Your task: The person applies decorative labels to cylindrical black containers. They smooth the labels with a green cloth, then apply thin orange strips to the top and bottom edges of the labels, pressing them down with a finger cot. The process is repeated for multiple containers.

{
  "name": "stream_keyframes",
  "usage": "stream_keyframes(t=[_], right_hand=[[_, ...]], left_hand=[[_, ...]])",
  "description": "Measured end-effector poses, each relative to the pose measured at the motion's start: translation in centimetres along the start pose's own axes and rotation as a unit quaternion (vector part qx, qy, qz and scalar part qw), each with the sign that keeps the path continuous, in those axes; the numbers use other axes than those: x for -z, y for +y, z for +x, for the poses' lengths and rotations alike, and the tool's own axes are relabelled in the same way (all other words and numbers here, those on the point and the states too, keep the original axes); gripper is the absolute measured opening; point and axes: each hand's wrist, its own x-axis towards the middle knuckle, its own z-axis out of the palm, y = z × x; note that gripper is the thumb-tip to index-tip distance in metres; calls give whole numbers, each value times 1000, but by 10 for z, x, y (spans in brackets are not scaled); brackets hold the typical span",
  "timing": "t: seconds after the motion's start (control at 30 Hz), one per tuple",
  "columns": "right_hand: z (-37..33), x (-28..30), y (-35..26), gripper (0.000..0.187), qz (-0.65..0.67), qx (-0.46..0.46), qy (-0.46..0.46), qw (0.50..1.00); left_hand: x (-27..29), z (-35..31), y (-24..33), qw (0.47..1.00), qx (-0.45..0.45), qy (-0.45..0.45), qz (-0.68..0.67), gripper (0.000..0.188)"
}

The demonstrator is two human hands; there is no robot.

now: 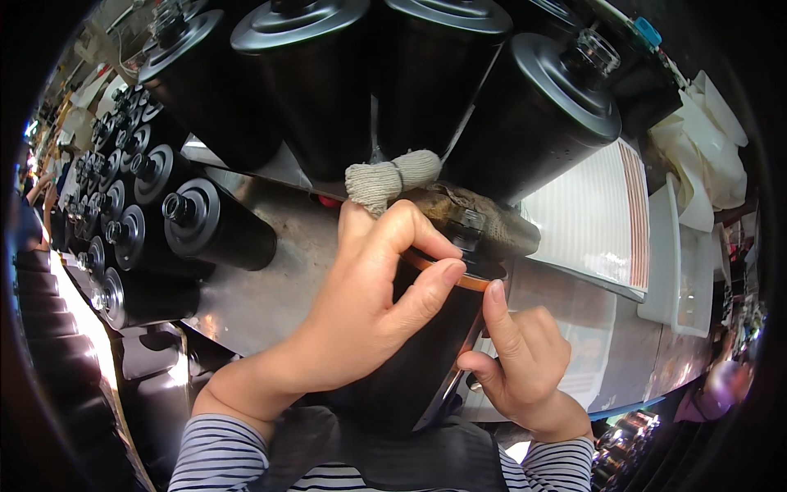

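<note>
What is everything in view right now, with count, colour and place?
Near bottle: one, black, between the hands
Strip: one, orange, by the near bottle's shoulder
Knit cloth: one, beige, above the left hand
Roll: one, brown, behind the near bottle's neck
Far bottles: at least five, black, top
Left bottles: many, black, left; too packed to count
Striped sheet: white with reddish stripes, right of the roll
Tub: one, white, right
Plastic: white, upper right
Table: one, grey metal, beneath
Apron: one, dark, bottom
Sleeves: two, striped, bottom
Left hand: one, bare, centre
Right hand: one, bare, right of centre
</note>
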Motion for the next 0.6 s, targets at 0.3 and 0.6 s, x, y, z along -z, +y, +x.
stream_keyframes(t=[0.3, 0.6], right_hand=[[-16, 8, -7, 88, 105, -109, -21, 988], [-20, 4, -10, 111, 147, -134, -121, 972]], left_hand=[[-2, -32, -4, 993, -21, 92, 68, 80], [3, -47, 0, 992, -67, 8, 104, 55]])
